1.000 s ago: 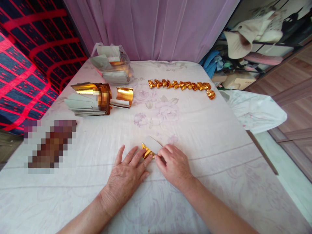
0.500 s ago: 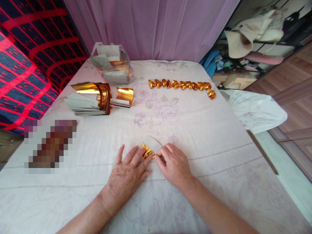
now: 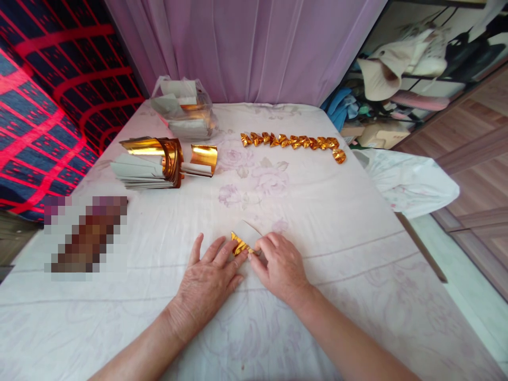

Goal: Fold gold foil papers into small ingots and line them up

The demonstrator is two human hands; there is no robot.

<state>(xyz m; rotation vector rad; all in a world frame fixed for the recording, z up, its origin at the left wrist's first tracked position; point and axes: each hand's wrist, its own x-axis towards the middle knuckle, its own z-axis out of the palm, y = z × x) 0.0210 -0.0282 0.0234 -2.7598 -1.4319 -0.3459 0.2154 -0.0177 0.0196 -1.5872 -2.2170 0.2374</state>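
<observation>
Head view: both hands press a partly folded gold foil paper [image 3: 243, 241] flat at lower centre of the frame.
The left hand [image 3: 208, 280] lies palm down, fingers [image 3: 222, 253] spread, tips resting on the paper's gold side. The right hand [image 3: 280, 264] has its fingers together, pinching the paper's white flap against the cloth-covered surface [image 3: 337, 211]. A row of folded gold pieces [image 3: 293, 142] lies upper centre; a stack of gold sheets [image 3: 153, 161] sits upper left, a clear bag of sheets [image 3: 182, 108] behind it.
</observation>
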